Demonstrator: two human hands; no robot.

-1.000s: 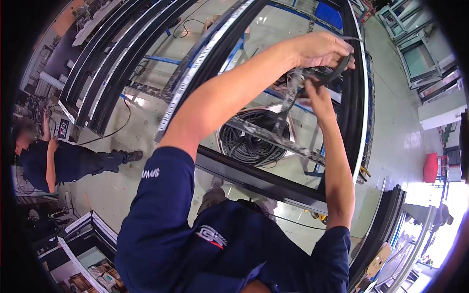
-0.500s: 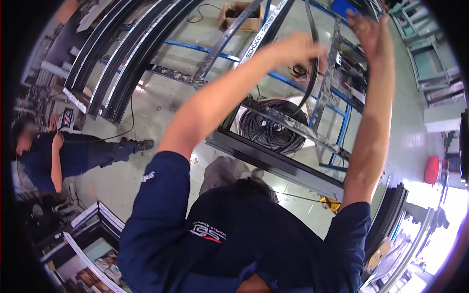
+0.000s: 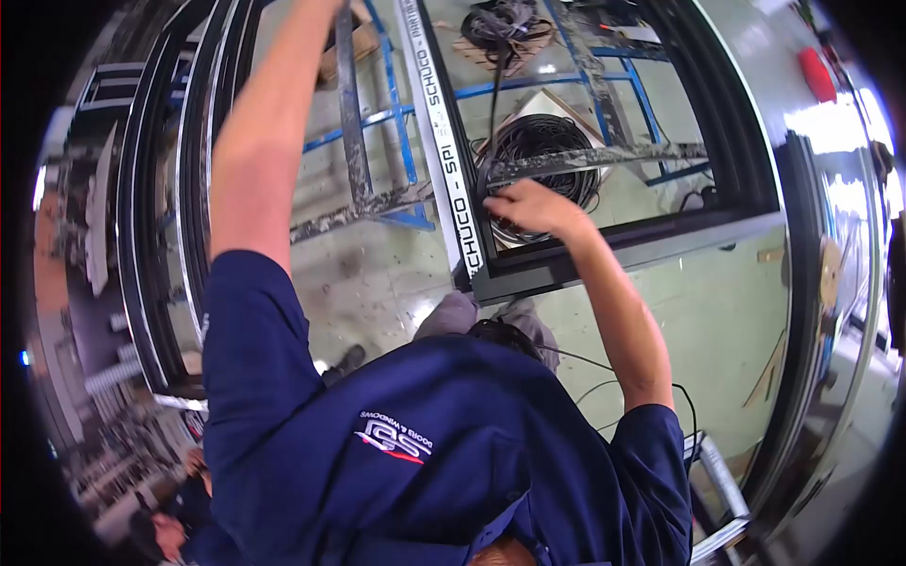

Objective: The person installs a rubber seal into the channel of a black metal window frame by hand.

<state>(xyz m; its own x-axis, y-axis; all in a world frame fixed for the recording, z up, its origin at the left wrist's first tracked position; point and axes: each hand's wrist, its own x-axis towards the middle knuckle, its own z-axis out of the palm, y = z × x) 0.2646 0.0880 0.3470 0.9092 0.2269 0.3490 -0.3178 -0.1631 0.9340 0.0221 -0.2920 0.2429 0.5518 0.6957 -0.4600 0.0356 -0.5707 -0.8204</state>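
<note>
My right hand [image 3: 530,208] is closed, its thumb and fingers pinching a black rubber strip [image 3: 493,123] against the inner side of a dark window frame [image 3: 651,231], near the corner closest to me. The strip rises from my fingers toward a dark bundle [image 3: 500,21] at the top. White tape printed with lettering [image 3: 439,127] runs along the frame's left member. My left forearm [image 3: 274,113] reaches up past the top edge, so my left hand is out of sight. A large coil of black strip [image 3: 552,141] lies beneath the frame, seen through its opening.
Blue and paint-marked metal trestles [image 3: 354,123] stand under the frame. More dark frames [image 3: 151,236] stand at left. Another person [image 3: 179,528] is at the lower left. A thin black cable [image 3: 604,363] runs near my right side. A cardboard box [image 3: 349,42] sits at the upper left.
My view has turned and shifted. My right hand has come down from high up to the near corner of the frame, while my left hand has gone out past the top edge.
</note>
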